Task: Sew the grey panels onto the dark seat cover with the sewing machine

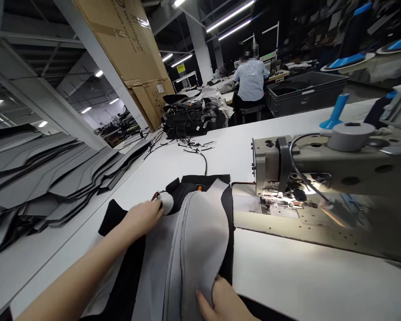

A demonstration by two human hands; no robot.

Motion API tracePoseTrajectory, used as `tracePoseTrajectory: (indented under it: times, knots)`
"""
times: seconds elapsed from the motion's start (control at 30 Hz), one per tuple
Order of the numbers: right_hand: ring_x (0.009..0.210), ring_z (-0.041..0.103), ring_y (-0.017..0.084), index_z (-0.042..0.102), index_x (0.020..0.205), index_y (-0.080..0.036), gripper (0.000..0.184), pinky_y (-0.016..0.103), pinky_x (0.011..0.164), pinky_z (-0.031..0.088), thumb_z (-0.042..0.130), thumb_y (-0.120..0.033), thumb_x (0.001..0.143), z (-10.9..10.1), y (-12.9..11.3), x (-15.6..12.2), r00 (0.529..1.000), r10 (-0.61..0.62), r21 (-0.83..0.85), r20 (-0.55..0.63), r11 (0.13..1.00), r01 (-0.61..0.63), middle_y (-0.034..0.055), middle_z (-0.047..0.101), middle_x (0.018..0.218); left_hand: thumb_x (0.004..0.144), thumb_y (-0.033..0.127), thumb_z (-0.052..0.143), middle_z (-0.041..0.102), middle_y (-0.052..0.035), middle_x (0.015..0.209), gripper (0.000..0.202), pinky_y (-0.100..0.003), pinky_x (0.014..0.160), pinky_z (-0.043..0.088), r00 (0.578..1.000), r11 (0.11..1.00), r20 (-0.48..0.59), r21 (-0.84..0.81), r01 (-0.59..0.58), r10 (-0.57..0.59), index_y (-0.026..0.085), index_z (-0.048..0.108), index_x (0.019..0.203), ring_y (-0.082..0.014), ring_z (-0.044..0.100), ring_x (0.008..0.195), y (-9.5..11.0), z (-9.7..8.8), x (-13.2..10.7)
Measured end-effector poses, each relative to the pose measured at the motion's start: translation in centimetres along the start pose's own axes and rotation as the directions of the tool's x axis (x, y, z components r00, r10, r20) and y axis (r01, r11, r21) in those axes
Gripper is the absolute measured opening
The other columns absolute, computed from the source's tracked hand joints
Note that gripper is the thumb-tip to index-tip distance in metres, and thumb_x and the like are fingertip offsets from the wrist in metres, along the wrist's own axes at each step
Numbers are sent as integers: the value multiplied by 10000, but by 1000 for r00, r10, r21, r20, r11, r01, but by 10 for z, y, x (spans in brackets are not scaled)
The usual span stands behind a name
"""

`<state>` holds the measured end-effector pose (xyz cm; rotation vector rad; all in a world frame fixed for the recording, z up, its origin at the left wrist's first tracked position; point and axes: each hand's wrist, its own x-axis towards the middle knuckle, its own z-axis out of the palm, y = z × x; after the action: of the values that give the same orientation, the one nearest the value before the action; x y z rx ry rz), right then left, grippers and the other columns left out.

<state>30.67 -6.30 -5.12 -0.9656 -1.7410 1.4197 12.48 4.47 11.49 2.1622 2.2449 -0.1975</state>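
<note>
A large grey and black sewn fabric cover point(203, 227) lies on the white table in front of me, a stitched seam running along its raised, curved middle. My right hand point(229, 299) grips the cover's near right edge, thumb on top and the other fingers partly hidden beneath it. At the cover's far left part, my left hand point(146, 217) has its fingers closed beside a white rounded patch point(167, 203). A small dark and reddish-brown thing shows at those fingertips, too small to name. An orange spot point(199, 188) shows near the cover's far edge.
A sewing machine point(287, 165) with its lamp lit stands at the right, blue thread cones behind it. Stacked grey panels point(53, 174) lie at the left. Farther back are a fabric pile with cables point(195, 116), cardboard boxes point(127, 44), a grey crate point(304, 96) and a seated person point(250, 80).
</note>
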Motion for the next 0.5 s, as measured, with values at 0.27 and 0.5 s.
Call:
tracePoseTrajectory:
  times: [0.27, 0.5]
  knots:
    - [950, 623, 229, 675, 1013, -168, 294, 279, 883, 492, 549, -341, 811, 0, 67, -6, 831, -556, -564, -25, 694, 447, 102, 680, 1000, 890, 433, 430, 401, -180, 1393, 579, -482, 980, 348, 777, 735, 206, 253, -629, 595, 118, 365, 1372, -341, 375, 1257, 104, 79, 64]
    - [1081, 514, 247, 674, 901, -267, 154, 536, 1101, 205, 529, -309, 875, -48, 61, 8, 724, -675, -744, 143, 409, 528, 38, 665, 940, 949, 352, 283, 423, -142, 1354, 482, -448, 936, 361, 816, 826, -139, 146, -544, 562, 170, 331, 1393, -296, 434, 1170, 85, 139, 94]
